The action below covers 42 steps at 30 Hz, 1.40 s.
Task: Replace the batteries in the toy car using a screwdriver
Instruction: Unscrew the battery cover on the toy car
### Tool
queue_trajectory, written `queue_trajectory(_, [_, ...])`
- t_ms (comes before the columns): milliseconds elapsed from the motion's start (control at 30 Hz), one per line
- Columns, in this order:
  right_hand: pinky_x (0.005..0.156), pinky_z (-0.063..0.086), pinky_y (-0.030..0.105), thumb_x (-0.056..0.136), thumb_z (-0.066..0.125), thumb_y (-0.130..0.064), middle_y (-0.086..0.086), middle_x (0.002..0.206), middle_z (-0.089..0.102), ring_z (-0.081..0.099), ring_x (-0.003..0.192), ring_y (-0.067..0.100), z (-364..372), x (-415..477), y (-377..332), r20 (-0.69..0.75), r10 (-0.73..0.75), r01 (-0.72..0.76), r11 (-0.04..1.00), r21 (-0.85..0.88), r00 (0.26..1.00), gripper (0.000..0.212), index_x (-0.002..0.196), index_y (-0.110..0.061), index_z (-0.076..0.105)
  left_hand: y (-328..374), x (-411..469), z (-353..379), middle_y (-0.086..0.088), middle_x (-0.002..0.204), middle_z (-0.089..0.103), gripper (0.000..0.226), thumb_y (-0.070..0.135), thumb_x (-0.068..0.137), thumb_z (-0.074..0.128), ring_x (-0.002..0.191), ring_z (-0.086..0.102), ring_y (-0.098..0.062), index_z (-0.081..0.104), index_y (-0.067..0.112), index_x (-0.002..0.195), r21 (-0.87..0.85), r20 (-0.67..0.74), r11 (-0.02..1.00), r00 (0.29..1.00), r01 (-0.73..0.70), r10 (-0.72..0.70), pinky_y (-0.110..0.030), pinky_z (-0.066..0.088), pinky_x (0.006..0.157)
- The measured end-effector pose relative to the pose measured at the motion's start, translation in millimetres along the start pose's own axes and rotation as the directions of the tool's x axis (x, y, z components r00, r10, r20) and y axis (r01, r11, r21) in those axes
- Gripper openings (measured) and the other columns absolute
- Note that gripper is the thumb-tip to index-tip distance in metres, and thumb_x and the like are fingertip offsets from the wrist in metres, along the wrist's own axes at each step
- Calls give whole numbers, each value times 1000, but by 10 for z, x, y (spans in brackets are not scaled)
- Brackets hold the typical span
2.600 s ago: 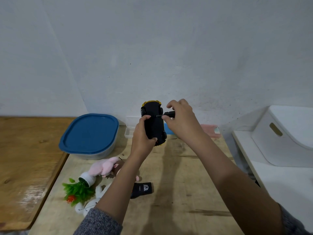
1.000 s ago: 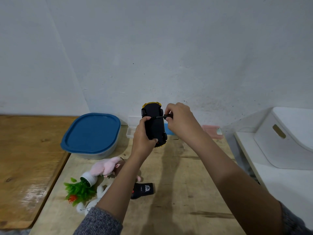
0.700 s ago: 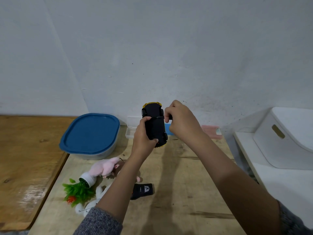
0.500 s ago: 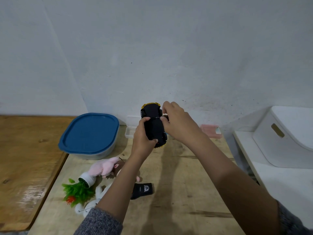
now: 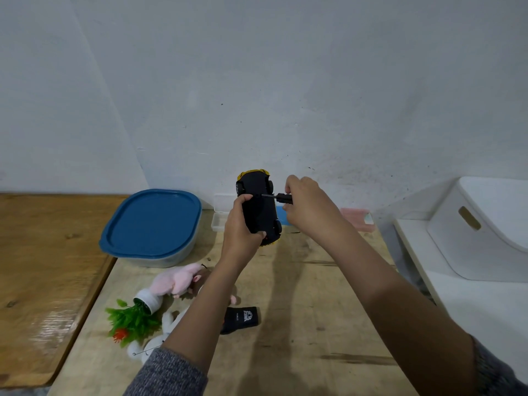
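A toy car (image 5: 258, 204) with a yellow body is held up above the table, its black underside turned towards me. My left hand (image 5: 241, 227) grips it from the left and below. My right hand (image 5: 307, 208) pinches a small black screwdriver (image 5: 278, 197) whose thin tip touches the car's underside near the upper wheels. The car's yellow top is mostly hidden. No batteries are visible.
A blue-lidded container (image 5: 151, 224) stands at the left. A pink plush (image 5: 178, 280), a tipped fake plant (image 5: 134, 318) and a black remote (image 5: 241, 318) lie near my left forearm. A clear box (image 5: 221, 212), a pink case (image 5: 357, 220) and a white bin (image 5: 483, 227) sit behind and right.
My right hand has drawn back slightly to the right, so the screwdriver's handle shows again. The car and my left hand stay where they were.
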State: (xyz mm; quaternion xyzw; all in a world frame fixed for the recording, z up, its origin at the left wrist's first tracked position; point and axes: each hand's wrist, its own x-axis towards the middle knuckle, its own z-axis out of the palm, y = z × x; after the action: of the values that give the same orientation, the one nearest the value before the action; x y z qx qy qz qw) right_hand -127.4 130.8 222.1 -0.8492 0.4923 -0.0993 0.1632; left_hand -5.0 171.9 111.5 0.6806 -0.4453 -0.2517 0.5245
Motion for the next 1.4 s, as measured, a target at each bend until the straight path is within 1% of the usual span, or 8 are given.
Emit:
queue_trajectory(100, [46, 24, 25, 98, 38, -21, 6, 76, 42, 38, 53, 16, 1, 28, -4, 62, 72, -68, 996, -52, 995, 26, 92, -4, 57, -19, 25, -2, 7, 116, 45, 78, -11, 66, 66, 102, 56, -26, 36, 29, 126, 6, -1, 1000, 1000, -2, 2, -38, 55, 75])
queue_trajectory(267, [60, 31, 30, 92, 48, -15, 6, 90, 40, 43, 76, 25, -71, 20, -20, 28, 35, -30, 988, -148, 999, 9, 98, -8, 49, -30, 6, 22, 6, 116, 44, 79, -12, 66, 67, 106, 54, -22, 38, 28, 127, 26, 5, 1000, 1000, -16, 16, -39, 55, 80])
queue_trajectory(467, [46, 22, 26, 98, 40, -24, 3, 76, 35, 39, 63, 19, -61, -1, -32, 84, 74, -76, 997, 13, 994, 16, 93, -11, 32, -39, 17, 39, 6, 119, 45, 78, -10, 66, 68, 107, 53, -20, 37, 29, 126, 49, 9, 998, 1000, -24, 24, -36, 54, 81])
queue_trajectory(667, [56, 27, 28, 95, 42, -15, 1, 71, 32, 41, 74, 24, -59, 34, -11, 45, 76, -69, 987, -142, 996, 11, 87, -10, 37, -37, 5, 37, 5, 119, 45, 79, -10, 66, 68, 107, 52, -19, 37, 29, 127, 39, 16, 999, 1000, -17, 16, -35, 55, 81])
queue_trajectory(900, [66, 42, 34, 91, 50, -22, 2, 90, 54, 52, 79, 22, -27, 45, 317, -94, 39, -27, 991, 131, 995, 11, 97, -12, 51, -41, -35, -52, 10, 110, 42, 76, -15, 70, 66, 97, 51, -13, 36, 24, 129, -17, 43, 998, 997, 66, -65, -17, 50, 64])
queue_trajectory(1000, [61, 42, 32, 91, 52, -20, 2, 85, 58, 54, 71, 17, 141, -6, 712, -139, 179, -123, 931, 343, 974, 8, 90, -12, 50, -167, -81, -115, 5, 114, 44, 77, -15, 69, 67, 101, 56, -24, 37, 31, 123, -62, 59, 992, 993, 109, -105, -34, 56, 70])
queue_trajectory(1133, [65, 33, 31, 91, 54, -18, 12, 88, 59, 58, 90, 32, 821, -184, 1337, 2, 400, -372, 852, 369, 917, 12, 86, -10, 47, -381, -174, -114, -6, 124, 49, 79, -16, 68, 68, 100, 58, -23, 36, 36, 119, -124, 86, 976, 982, 176, -167, -42, 57, 75])
queue_trajectory(1400, [77, 44, 41, 89, 56, -14, 23, 101, 60, 54, 102, 40, 1840, -600, 1970, 92, 605, -611, 774, 166, 791, 17, 95, 2, 54, -686, -445, 31, -2, 125, 44, 77, -19, 71, 66, 83, 57, 19, 36, 28, 125, -138, 167, 951, 953, 277, -253, -39, 58, 76])
